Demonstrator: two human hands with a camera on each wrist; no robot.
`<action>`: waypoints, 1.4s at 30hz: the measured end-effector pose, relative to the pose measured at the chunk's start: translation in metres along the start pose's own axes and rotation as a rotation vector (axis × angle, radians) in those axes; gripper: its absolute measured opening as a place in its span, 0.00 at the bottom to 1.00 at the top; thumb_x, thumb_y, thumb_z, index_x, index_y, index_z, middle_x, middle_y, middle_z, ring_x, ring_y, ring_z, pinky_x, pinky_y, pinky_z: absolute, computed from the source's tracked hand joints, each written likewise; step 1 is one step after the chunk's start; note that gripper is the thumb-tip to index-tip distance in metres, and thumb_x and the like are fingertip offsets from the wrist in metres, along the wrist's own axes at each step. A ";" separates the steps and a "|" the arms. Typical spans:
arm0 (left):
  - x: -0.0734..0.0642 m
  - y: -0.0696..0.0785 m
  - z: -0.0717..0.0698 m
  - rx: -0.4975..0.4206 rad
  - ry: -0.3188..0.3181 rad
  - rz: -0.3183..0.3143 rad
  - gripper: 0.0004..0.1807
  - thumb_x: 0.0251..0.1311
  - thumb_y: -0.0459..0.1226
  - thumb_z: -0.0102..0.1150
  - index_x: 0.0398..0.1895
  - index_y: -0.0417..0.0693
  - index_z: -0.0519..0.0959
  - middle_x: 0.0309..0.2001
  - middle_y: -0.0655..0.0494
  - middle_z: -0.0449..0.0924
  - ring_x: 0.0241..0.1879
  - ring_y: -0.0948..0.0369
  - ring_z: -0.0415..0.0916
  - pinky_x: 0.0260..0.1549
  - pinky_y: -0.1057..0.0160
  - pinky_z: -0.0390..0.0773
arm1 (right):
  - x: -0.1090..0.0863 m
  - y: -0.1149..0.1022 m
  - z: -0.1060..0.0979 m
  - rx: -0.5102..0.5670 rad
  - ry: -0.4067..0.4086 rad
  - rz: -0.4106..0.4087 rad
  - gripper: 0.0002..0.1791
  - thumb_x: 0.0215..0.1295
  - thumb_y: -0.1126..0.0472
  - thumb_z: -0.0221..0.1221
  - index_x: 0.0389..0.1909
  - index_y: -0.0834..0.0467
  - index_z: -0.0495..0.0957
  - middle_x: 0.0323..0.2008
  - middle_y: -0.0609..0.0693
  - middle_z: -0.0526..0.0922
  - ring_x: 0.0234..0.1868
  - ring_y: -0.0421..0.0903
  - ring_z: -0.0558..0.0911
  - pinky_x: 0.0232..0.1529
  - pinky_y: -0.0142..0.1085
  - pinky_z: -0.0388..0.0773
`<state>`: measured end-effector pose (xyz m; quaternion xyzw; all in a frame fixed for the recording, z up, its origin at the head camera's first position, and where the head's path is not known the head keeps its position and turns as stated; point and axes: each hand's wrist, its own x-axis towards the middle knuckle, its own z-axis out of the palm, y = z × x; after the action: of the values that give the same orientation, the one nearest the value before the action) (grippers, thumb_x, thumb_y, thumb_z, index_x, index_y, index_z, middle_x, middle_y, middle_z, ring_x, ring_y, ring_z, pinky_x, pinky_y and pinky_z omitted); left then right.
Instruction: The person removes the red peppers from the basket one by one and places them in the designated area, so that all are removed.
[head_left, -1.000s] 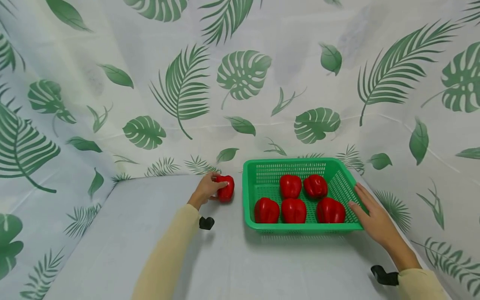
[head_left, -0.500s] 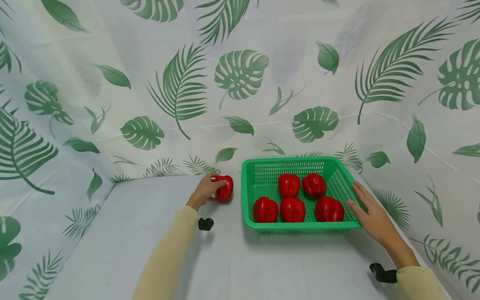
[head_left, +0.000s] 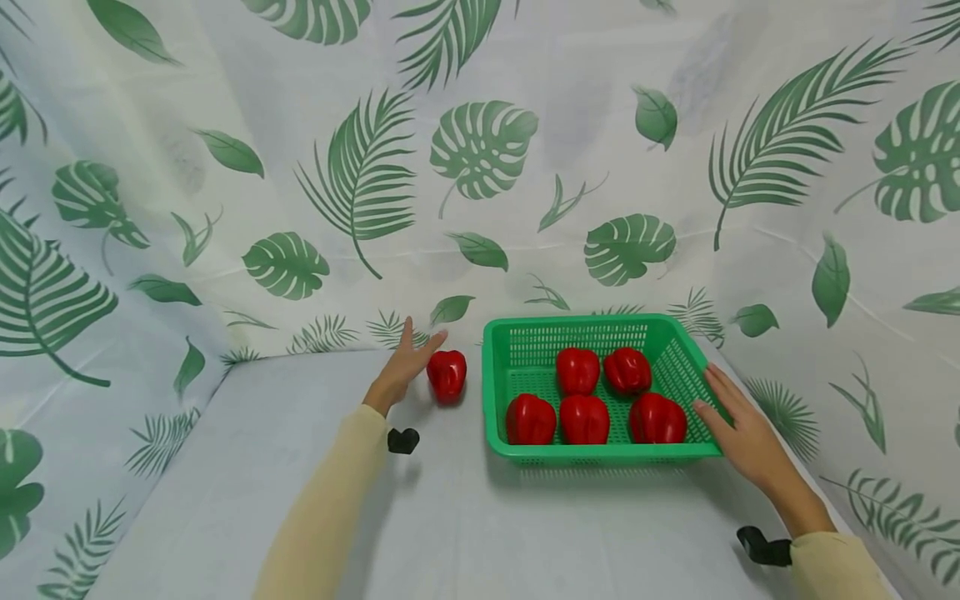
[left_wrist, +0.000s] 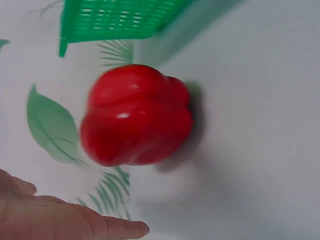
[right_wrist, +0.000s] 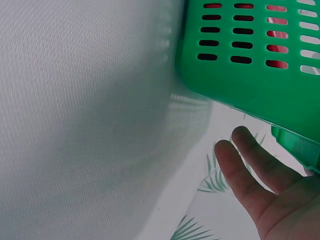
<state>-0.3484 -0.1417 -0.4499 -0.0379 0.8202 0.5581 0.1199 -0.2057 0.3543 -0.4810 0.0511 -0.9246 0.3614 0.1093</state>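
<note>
A red bell pepper (head_left: pixel 447 377) stands on the table just left of the green basket (head_left: pixel 604 452). My left hand (head_left: pixel 401 368) is beside that pepper, fingers spread and holding nothing. In the left wrist view the same pepper (left_wrist: pixel 136 116) fills the middle, with a gap between it and the hand (left_wrist: pixel 60 220). My right hand (head_left: pixel 753 429) rests at the basket's right rim, its thumb over the edge. From the right wrist view, straight fingers (right_wrist: pixel 245 175) extend below the basket's perforated side (right_wrist: pixel 250 75). Several red bell peppers (head_left: pixel 585 419) lie inside the basket.
The light grey table (head_left: pixel 450 517) extends in front of the basket and to its left. A white curtain with green leaf prints (head_left: pixel 555 250) rises behind and along both sides. Black wrist mounts (head_left: pixel 402 441) sit below each hand.
My left hand has let go of the bell pepper beside the basket and drawn back to the left, its fingers opening. The pepper stays on the table. The right hand keeps its place.
</note>
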 end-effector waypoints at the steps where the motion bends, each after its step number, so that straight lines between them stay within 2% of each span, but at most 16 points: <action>1: 0.000 0.003 -0.001 -0.004 0.006 0.010 0.60 0.70 0.68 0.56 0.89 0.61 0.31 0.88 0.45 0.33 0.84 0.38 0.38 0.74 0.26 0.49 | 0.000 0.000 0.000 -0.001 0.000 0.000 0.38 0.86 0.51 0.48 0.84 0.67 0.49 0.83 0.71 0.48 0.79 0.79 0.50 0.61 0.84 0.56; 7: -0.006 0.026 -0.003 -0.007 0.010 0.077 0.57 0.72 0.67 0.55 0.89 0.63 0.32 0.88 0.47 0.34 0.84 0.41 0.38 0.76 0.29 0.49 | 0.000 0.000 0.000 0.001 -0.001 0.002 0.38 0.86 0.52 0.49 0.84 0.67 0.49 0.83 0.71 0.48 0.79 0.79 0.50 0.61 0.84 0.56; 11: -0.010 0.043 0.001 -0.010 -0.013 0.118 0.57 0.72 0.66 0.55 0.89 0.64 0.33 0.88 0.48 0.37 0.84 0.41 0.40 0.76 0.29 0.49 | -0.001 -0.001 0.000 0.000 -0.001 0.006 0.38 0.86 0.51 0.49 0.85 0.67 0.49 0.83 0.71 0.48 0.79 0.79 0.50 0.60 0.84 0.57; 21: -0.027 0.079 0.024 -0.059 -0.082 0.181 0.55 0.72 0.62 0.58 0.90 0.63 0.37 0.87 0.46 0.42 0.84 0.42 0.43 0.77 0.33 0.53 | -0.001 0.000 0.000 0.021 0.002 -0.004 0.37 0.86 0.52 0.48 0.85 0.67 0.50 0.83 0.71 0.48 0.79 0.78 0.50 0.61 0.84 0.56; 28: -0.036 0.091 0.050 0.033 -0.154 0.213 0.56 0.72 0.63 0.60 0.90 0.62 0.38 0.88 0.48 0.41 0.84 0.44 0.44 0.78 0.36 0.52 | -0.001 0.000 -0.001 0.027 -0.004 -0.001 0.37 0.86 0.52 0.48 0.85 0.67 0.49 0.83 0.70 0.47 0.79 0.79 0.50 0.61 0.84 0.57; 35: -0.047 0.094 0.075 0.116 -0.234 0.206 0.55 0.72 0.63 0.59 0.90 0.55 0.42 0.86 0.46 0.47 0.83 0.44 0.48 0.77 0.35 0.55 | 0.000 -0.001 -0.001 0.019 -0.007 0.001 0.38 0.86 0.52 0.48 0.84 0.67 0.49 0.83 0.71 0.47 0.79 0.79 0.50 0.60 0.84 0.58; 42: -0.053 0.092 0.092 0.125 -0.279 0.184 0.51 0.74 0.60 0.59 0.88 0.48 0.49 0.84 0.43 0.53 0.80 0.42 0.54 0.75 0.36 0.61 | 0.000 0.000 -0.001 0.028 -0.010 -0.007 0.37 0.87 0.52 0.48 0.84 0.68 0.49 0.83 0.71 0.47 0.79 0.78 0.49 0.62 0.84 0.55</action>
<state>-0.3011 -0.0260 -0.3854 0.1224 0.8287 0.5145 0.1831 -0.2054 0.3547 -0.4798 0.0575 -0.9197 0.3737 0.1053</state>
